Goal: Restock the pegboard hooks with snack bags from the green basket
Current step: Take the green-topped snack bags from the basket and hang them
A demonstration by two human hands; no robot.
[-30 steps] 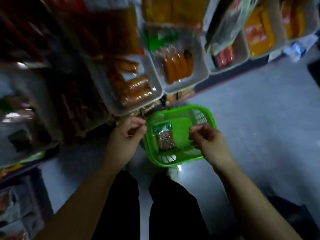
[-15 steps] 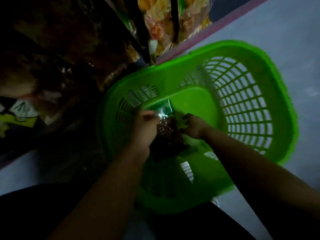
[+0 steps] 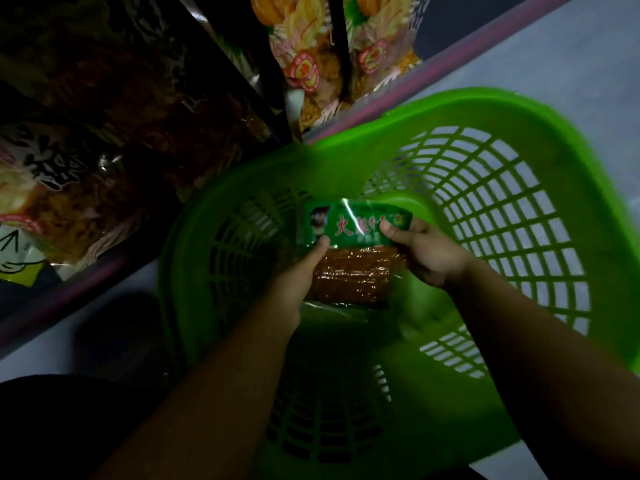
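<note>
Green plastic fills most of the view: the green basket point(image 3: 491, 188) with its lattice walls stands on the pale floor point(image 3: 588, 57), close to the bottom edge of the shelving. Both hands are down inside it and hold one snack bag point(image 3: 353, 258) between them. The left hand point(image 3: 298, 282) grips the bag's left edge, with the thumb lying on the green header card. The right hand point(image 3: 426, 254) pinches the right end of the same header, thumb on top and the other fingers curled behind. The bag has a green printed top with red characters, and below it a clear part with reddish-brown sticks. Compared with half a second ago, the bag is now lifted off the basket bottom and turned flat toward the camera, so its label can be read; before, it was dark and half hidden between the hands. The hands are now further apart, one at each side of the bag, and the camera is nearer to the basket. On the left, dark packets point(image 3: 114, 109) fill the lower shelf, and behind the basket stand orange and yellow packets point(image 3: 311, 64). Dark trousers point(image 3: 52, 427) show at the lower left.
</note>
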